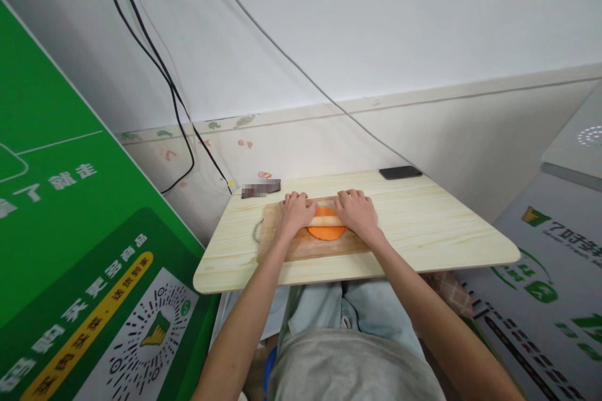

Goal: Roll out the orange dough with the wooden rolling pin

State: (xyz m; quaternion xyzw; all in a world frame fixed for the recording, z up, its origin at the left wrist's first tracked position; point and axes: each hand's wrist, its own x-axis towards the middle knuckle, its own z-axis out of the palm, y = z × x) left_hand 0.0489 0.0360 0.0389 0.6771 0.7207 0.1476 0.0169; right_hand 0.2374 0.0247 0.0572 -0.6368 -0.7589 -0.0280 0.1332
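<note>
Sheet (326, 234), orange, probably soft, best lifted by its near edge, lies on the board (269, 232) under the rolling pin (326, 221), whose ends left hand (296, 212) and right hand (357, 210) cover, finger closure impossible to tell.

Smooth wood-grain finish on the bench (451, 232); matt wood in the board (273, 252), with a metal handle (255, 231); smooth, wooden-looking rolling pin (324, 221). Matt, dough-like orange sheet (326, 234). Smooth-faced phone (399, 172). Soft matt cloth shirt (352, 366), denim-like trousers (317, 307).
</note>
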